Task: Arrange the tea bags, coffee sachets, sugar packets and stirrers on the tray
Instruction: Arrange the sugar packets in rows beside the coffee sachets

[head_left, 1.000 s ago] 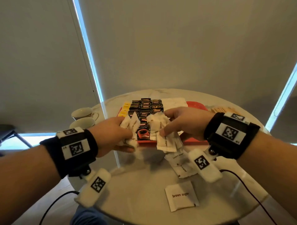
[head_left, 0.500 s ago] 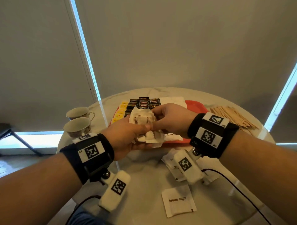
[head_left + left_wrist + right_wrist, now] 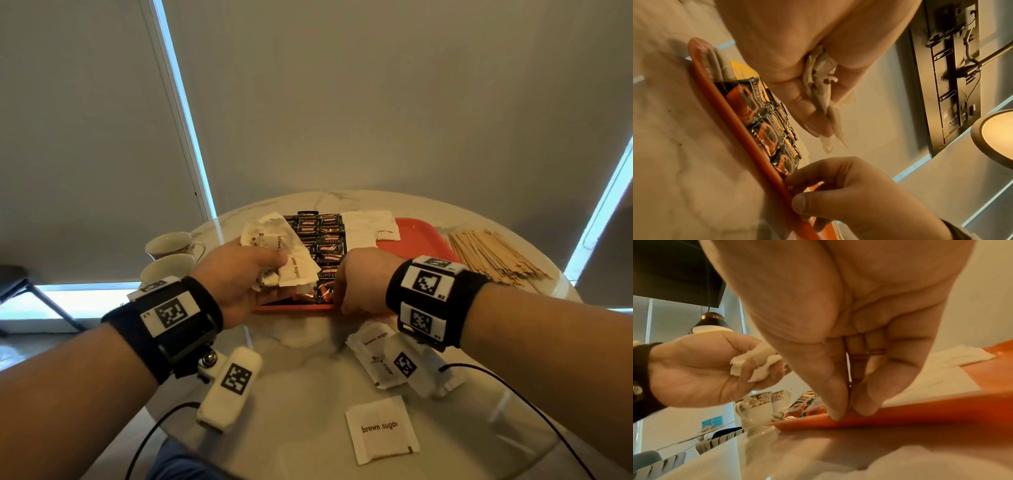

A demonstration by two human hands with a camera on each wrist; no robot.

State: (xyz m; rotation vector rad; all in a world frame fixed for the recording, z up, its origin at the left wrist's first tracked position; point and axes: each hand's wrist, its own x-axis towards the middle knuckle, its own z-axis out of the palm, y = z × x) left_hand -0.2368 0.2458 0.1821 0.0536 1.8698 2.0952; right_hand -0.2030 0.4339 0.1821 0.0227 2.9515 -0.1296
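Holding a bunch of sugar packets tight, the left hand is kept above the tray. The right hand is pinched at the near rim; whether a coffee sachet is caught cannot be told. Packets should be laid flat, one by one. Only the head view shows loose packets on the table and stirrers beside the tray.

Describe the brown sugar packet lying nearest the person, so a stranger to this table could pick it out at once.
Start at the round white marble table and the orange plastic tray on it, then come toward the near edge. The flat square white paper packet printed "brown sugar" lies there alone. The other loose white sugar packets overlap in a heap closer to the tray, under the right wrist.
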